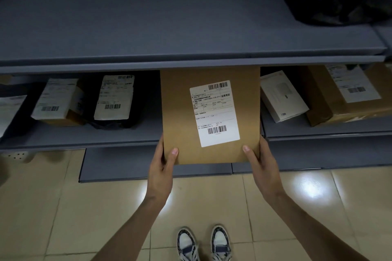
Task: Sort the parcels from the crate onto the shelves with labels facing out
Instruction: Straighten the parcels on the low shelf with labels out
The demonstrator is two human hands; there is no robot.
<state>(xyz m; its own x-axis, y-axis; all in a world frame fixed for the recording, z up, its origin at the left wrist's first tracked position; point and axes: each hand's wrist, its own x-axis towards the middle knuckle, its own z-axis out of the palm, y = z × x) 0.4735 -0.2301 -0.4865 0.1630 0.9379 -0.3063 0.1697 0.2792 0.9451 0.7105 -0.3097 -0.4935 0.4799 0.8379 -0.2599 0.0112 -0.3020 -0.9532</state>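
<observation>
1. One flat brown parcel [180, 116] is held upright at the front of the middle shelf [84, 135], its top edge tucked under the upper shelf [169, 27]; its white label [214, 113] faces out.
2. The left hand [162, 167] grips the lower left corner, thumb on the front, other fingers hidden behind.
3. The right hand [262, 165] grips the lower right corner the same way.
4. Left on the shelf lie a black bag parcel [115, 99] and a small labelled box [58, 101]; right, a white box [283, 96] and a brown carton [347, 95].
5. Below, a tiled floor [84, 218] and two shoes [203, 243].
</observation>
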